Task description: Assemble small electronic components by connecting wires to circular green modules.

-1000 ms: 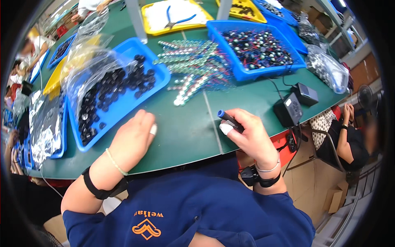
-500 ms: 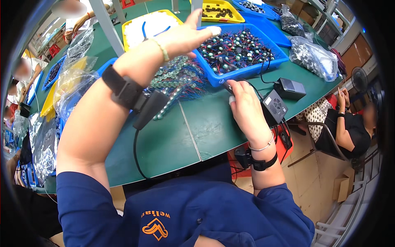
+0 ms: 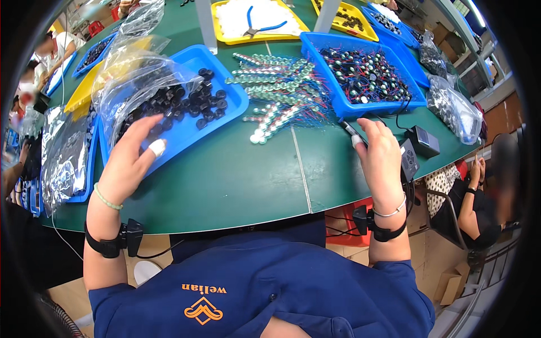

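My left hand [image 3: 135, 159] is at the near edge of a blue tray [image 3: 228, 115], its fingers apart and nothing visible between them. White wrapping covers its thumb tip. Small round black caps [image 3: 194, 101] lie in the tray, partly under a clear plastic bag [image 3: 143, 76]. My right hand [image 3: 382, 158] is closed around a slim dark pen-shaped tool [image 3: 348, 128], just in front of a deep blue bin [image 3: 372, 110]. That bin holds small round parts with red and blue wires [image 3: 366, 76]. Between the hands, farther back, rows of greenish wired discs [image 3: 282, 84] lie on the green table [image 3: 242, 174].
Beside my right hand stand a black box with a fan grille [image 3: 410, 160] and another dark box [image 3: 424, 141], with cables. Blue-handled pliers [image 3: 256, 28] rest on white pieces in a yellow tray [image 3: 225, 39]. Grey posts [image 3: 206, 28] rise behind. A person sits at right.
My left hand has swung from above the wired-parts bin, back and left to the tray of black caps. My right hand still holds the pen-shaped tool. The view has shifted, showing more of the left side.
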Available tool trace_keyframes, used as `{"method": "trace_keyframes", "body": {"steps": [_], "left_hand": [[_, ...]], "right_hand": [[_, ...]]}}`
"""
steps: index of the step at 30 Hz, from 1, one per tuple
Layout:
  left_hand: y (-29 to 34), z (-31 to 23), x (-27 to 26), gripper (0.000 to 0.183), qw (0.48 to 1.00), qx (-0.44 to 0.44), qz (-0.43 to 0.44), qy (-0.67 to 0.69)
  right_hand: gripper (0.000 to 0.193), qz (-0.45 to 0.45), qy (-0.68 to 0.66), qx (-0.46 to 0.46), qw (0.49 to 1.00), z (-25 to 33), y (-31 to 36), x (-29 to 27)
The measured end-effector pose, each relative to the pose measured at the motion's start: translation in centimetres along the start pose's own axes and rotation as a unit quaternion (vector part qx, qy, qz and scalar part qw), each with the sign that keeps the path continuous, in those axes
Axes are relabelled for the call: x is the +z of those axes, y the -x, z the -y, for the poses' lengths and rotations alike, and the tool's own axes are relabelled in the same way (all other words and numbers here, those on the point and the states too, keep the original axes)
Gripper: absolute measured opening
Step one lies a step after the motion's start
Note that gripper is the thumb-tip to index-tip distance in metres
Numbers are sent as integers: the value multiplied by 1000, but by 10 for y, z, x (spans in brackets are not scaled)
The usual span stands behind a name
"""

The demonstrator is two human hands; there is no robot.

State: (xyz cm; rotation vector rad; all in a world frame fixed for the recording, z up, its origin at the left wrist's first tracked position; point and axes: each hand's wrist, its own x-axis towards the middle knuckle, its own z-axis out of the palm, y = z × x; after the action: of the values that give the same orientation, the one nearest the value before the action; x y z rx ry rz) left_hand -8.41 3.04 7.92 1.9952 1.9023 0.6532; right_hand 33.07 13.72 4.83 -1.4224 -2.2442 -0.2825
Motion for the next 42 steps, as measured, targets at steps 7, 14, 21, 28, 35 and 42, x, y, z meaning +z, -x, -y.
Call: {"method": "trace_keyframes", "body": {"steps": [7,14,21,28,35,42], "left_hand": [[22,20,19,28,998,50,-6,-46],[30,17,28,23,998,22,-57,30],[22,36,6,21,988,-48,-17,144],[25,19,8,27,986,-48,-90,134],[41,-20,34,39,718,-37,41,694],[50,-42,86,40,666,-31,67,742]], "right_hand": [[29,44,-128,-293,946,73,-61,13],[23,91,-13,-390,916,79,-80,32],[19,129,-433,-102,886,63,-108,17],[18,135,-624,-12,769,73,-68,-39],[25,149,-707,24,691,111,31,-21],[20,139,-654,-60,742,148,41,12]]}}
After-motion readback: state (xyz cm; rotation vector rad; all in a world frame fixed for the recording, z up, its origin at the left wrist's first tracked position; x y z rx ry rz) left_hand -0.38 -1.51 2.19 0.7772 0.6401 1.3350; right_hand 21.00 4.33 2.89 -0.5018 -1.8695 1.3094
